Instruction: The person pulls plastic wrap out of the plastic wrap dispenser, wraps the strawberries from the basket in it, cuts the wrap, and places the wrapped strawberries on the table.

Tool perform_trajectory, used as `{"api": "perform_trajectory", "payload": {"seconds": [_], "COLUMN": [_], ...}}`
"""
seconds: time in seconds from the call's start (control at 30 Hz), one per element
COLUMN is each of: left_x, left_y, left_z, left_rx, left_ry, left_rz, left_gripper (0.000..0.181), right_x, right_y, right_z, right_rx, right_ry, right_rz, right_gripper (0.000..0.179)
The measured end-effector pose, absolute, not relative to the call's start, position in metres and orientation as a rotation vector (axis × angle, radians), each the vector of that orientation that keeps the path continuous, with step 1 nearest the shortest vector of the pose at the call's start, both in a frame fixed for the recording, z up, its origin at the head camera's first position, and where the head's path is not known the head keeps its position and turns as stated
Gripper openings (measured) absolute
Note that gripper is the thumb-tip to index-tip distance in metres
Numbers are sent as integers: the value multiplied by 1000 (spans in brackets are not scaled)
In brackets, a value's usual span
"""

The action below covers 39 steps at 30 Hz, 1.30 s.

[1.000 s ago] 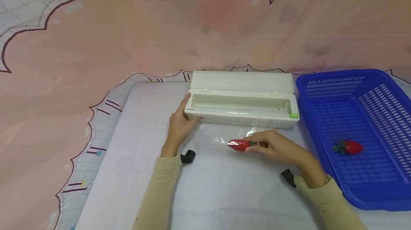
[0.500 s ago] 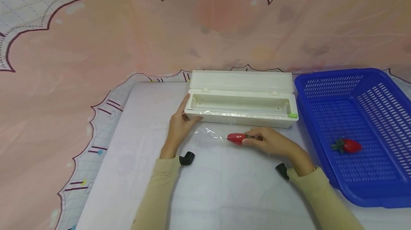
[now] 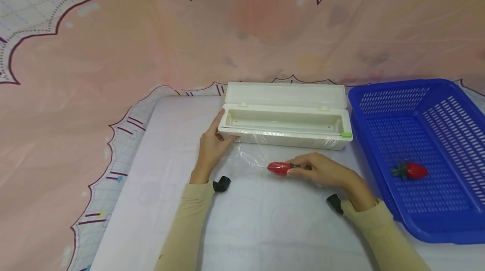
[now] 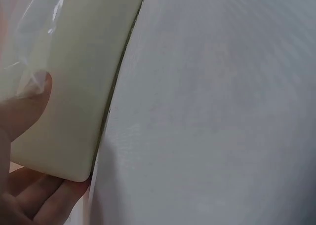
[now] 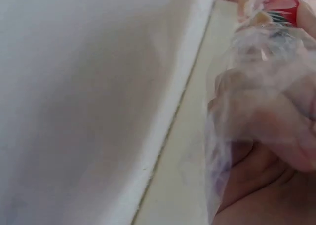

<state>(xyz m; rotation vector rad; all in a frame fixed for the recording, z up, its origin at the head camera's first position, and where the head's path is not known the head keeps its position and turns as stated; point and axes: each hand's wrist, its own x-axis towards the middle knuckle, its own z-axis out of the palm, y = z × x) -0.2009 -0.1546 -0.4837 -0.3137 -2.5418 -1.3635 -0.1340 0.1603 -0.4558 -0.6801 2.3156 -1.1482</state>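
A white cling film dispenser (image 3: 284,138) lies with its lid raised. Its left end is gripped by my left hand (image 3: 214,149), thumb on the front face and fingers around the end, as the left wrist view shows of the same box (image 4: 74,96). Clear cling film (image 3: 248,153) stretches from the front edge toward a red strawberry (image 3: 279,168). The strawberry is pinched near its green leaves by my right hand (image 3: 322,170), just in front of the box. In the right wrist view, film (image 5: 266,52) drapes over the fingers and the strawberry (image 5: 286,3).
To the right stands a blue plastic basket (image 3: 379,195) holding another strawberry (image 3: 416,171). A green slider (image 3: 346,135) sits at the dispenser's right front corner. White cloth (image 3: 265,229) covers the table, and a patterned pink cloth (image 3: 170,39) lies behind it.
My right hand with the strawberry has shifted slightly left, going up toward the box and then back down a little. The film now slants toward the left. My left hand has stayed in place.
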Motion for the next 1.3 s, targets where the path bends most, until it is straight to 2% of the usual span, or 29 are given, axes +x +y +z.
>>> {"api": "perform_trajectory", "payload": {"seconds": [0.2, 0.53, 0.87, 1.3], "left_x": [-201, -202, -198, -191], "left_y": [-154, -153, -149, -155], "left_z": [-484, -484, -488, -479], "left_rx": [-285, -256, -251, -350], "left_ry": [-2557, -2569, -2520, -2590], "left_rz": [-1353, -1256, -1254, -1429], "left_gripper": [85, 84, 83, 81], "right_x": [-129, -125, -140, -154], "right_y": [158, 156, 160, 162], "right_z": [-447, -445, -465, -469], "right_rx": [-711, -711, -623, -608], "right_ry": [2257, 2293, 2405, 2383], "right_rz": [-1150, -1131, -1094, -1137], "right_gripper": [20, 22, 29, 22]}}
